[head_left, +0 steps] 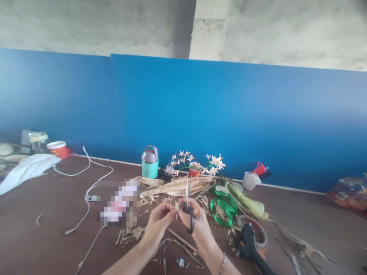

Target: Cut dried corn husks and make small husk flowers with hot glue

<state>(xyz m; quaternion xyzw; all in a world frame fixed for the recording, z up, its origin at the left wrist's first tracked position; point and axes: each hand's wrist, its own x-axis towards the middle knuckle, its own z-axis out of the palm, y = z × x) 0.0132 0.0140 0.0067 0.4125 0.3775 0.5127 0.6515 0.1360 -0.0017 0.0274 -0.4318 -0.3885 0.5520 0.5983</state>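
Note:
Between the fingertips of my left hand (161,220) is a small pale piece of dried husk (177,206), pinched close to my right hand. A pair of scissors (187,193) with black handles sits in my right hand (198,225), blades pointing up and away from me. The fingers of both hands almost meet above the table. Behind them lies a heap of long dried husks (174,188). Farther back, a red cup (194,172) holds green stems with cream star-shaped flowers (216,162).
To the right lie green ribbon (220,208), a bundle of pale green strands (249,202), a roll of tape (262,233) and a black glue gun (248,244). A turquoise flask (150,168) stands at the back. White cables (86,210) cross the left side; husk scraps (130,235) litter the table.

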